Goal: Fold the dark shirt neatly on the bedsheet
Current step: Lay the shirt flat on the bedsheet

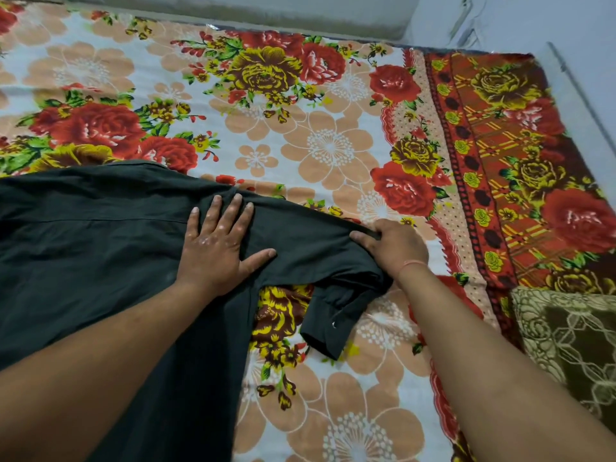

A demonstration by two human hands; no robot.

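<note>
Floral bedsheet (333, 145) covers the bed; the dark shirt (83, 245) lies spread at its left. Left hand (220, 248) presses flat and open-fingered on the shoulder area. Right hand (393, 245) pinches the sleeve (316, 241), whose cuff (330, 325) is folded back toward the body.

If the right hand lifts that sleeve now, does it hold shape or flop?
Likely flops: the sleeve already bends limply, its cuff drooping back. Probably light: the right hand pinches it with fingertips alone. The left hand pinning the dark shirt should limit dragging.
</note>
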